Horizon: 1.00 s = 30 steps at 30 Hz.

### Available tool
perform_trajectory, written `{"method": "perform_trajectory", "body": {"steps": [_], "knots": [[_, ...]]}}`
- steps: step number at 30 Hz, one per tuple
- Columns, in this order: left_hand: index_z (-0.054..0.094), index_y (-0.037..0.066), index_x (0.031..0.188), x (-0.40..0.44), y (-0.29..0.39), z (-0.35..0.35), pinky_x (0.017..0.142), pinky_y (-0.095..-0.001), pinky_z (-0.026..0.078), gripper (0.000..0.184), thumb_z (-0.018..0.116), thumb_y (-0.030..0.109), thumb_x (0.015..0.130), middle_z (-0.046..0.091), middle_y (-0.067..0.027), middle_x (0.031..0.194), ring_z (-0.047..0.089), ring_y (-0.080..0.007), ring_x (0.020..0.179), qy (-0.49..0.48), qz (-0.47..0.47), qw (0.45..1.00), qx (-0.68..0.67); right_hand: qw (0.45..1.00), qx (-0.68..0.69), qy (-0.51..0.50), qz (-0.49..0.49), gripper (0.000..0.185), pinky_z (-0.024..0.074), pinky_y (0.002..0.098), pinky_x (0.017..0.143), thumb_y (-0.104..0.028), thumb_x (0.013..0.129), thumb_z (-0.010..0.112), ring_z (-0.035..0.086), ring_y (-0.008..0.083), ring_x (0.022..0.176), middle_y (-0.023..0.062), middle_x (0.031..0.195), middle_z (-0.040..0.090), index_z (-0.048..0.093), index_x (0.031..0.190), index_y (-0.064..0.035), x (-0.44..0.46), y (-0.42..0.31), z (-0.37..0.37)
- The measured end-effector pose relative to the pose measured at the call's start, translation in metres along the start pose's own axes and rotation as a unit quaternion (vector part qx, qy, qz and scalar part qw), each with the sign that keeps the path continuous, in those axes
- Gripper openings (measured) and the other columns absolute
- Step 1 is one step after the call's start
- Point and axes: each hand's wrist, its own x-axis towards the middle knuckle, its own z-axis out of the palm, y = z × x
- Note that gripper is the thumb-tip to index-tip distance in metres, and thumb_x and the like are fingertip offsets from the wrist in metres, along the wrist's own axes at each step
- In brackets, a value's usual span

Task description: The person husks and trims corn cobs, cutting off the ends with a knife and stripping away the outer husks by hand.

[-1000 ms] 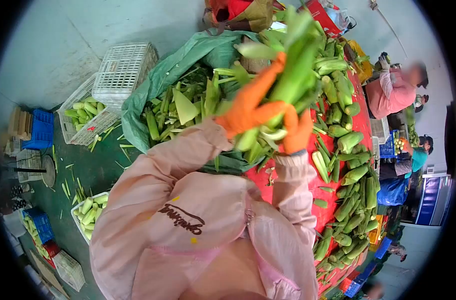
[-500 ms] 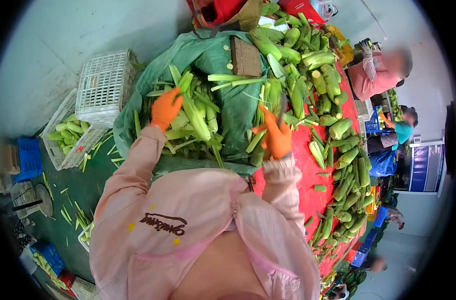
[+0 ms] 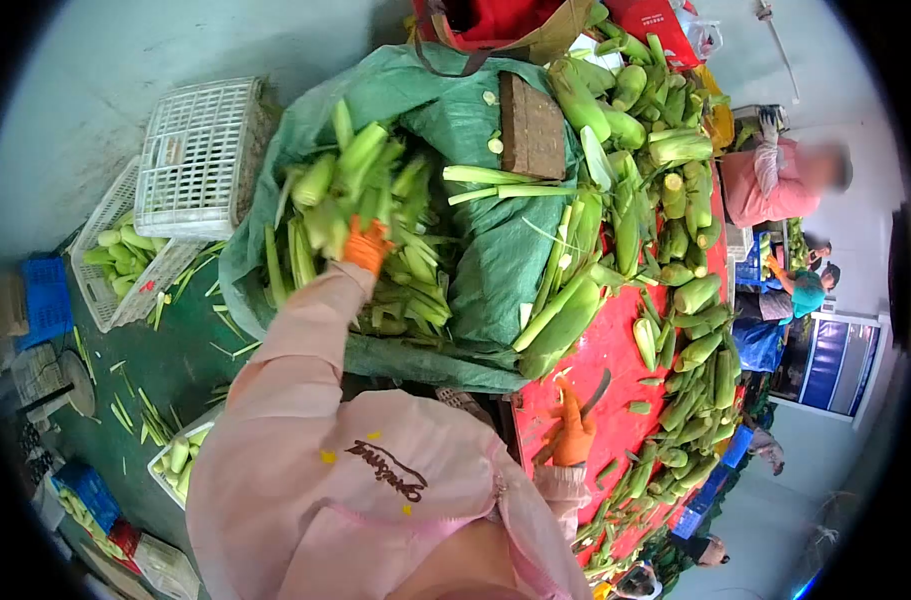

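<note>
My left hand [image 3: 367, 246], in an orange glove, presses into a heap of green corn husks [image 3: 415, 285] inside a large green sack [image 3: 505, 265]. Its fingertips are buried among blurred leaves, so its grip does not show. My right hand [image 3: 572, 432], also gloved in orange, is closed round a small knife [image 3: 597, 390] whose curved dark blade points up and away. That hand is above the red table surface [image 3: 535, 425]. Just beyond it lies an ear of corn [image 3: 563, 330] in its green husk, at the sack's edge.
A brown block [image 3: 532, 125] rests on the sack's far edge. Many husked-in corn ears [image 3: 695, 350] line the table's right side. White crates [image 3: 200, 160] stand at left, one holding peeled ears. Co-workers [image 3: 775, 180] are at the far right.
My left hand has moved deeper into the husks, shifting the leaves. My right hand, with the knife, has drawn back toward my body from the corn by the sack. The view has shifted.
</note>
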Motion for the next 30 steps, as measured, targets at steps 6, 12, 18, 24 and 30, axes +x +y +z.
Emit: {"method": "perform_trajectory", "body": {"steps": [6,12,18,24,30], "knots": [[0.042,0.021,0.137,0.067,0.159,-0.068,0.083,-0.0465,0.042,0.033,0.034,0.024,0.105,0.052,-0.0099,0.129,0.047,-0.0305,0.118,0.183,0.132,0.965,-0.136,0.998,0.028,0.016,0.06,0.042,0.0338,0.0225,0.036,-0.038,0.096,0.06,0.048,0.0084,0.04,0.0031,0.07,0.063,0.065,0.122,-0.0058,-0.015,0.017,0.003],[0.052,0.017,0.133,-0.015,0.151,0.025,0.101,-0.0489,0.035,0.038,0.048,0.027,0.097,0.051,-0.009,0.136,0.049,-0.0331,0.12,-0.032,0.046,0.26,0.964,0.996,0.062,-0.019,0.068,0.039,0.0343,0.0215,0.035,-0.03,0.096,0.06,0.058,0.0105,0.048,0.0062,0.067,0.064,0.064,0.122,-0.0018,-0.012,0.0,0.011],[0.053,0.016,0.139,-0.116,0.113,0.082,0.106,-0.0425,0.039,0.049,0.06,0.023,0.09,0.046,-0.0099,0.146,0.05,-0.0326,0.125,-0.018,0.185,0.441,0.878,0.987,0.066,-0.086,0.118,0.035,0.0368,0.0214,0.038,-0.024,0.095,0.062,0.065,0.0115,0.06,0.0067,0.082,0.07,0.064,0.123,-0.0038,-0.016,0.034,-0.004],[0.048,0.014,0.142,-0.195,0.093,0.038,0.103,-0.0405,0.04,0.054,0.059,0.026,0.091,0.049,-0.0131,0.143,0.052,-0.0334,0.124,0.023,0.286,0.501,0.817,0.996,0.072,0.008,0.044,0.035,0.0382,0.0224,0.041,-0.025,0.092,0.066,0.06,0.0086,0.057,0.0011,0.086,0.07,0.065,0.125,-0.0142,0.055,0.048,-0.05],[0.051,0.007,0.136,-0.277,0.054,0.085,0.1,-0.0422,0.045,0.054,0.061,0.029,0.088,0.057,-0.0178,0.132,0.057,-0.0336,0.117,0.08,0.186,0.606,0.77,0.973,-0.083,0.004,-0.216,0.045,0.0528,0.0319,0.079,-0.019,0.088,0.065,0.062,0.0216,0.107,0.0102,0.125,0.064,0.059,0.132,-0.0079,0.273,0.003,-0.089]]}}
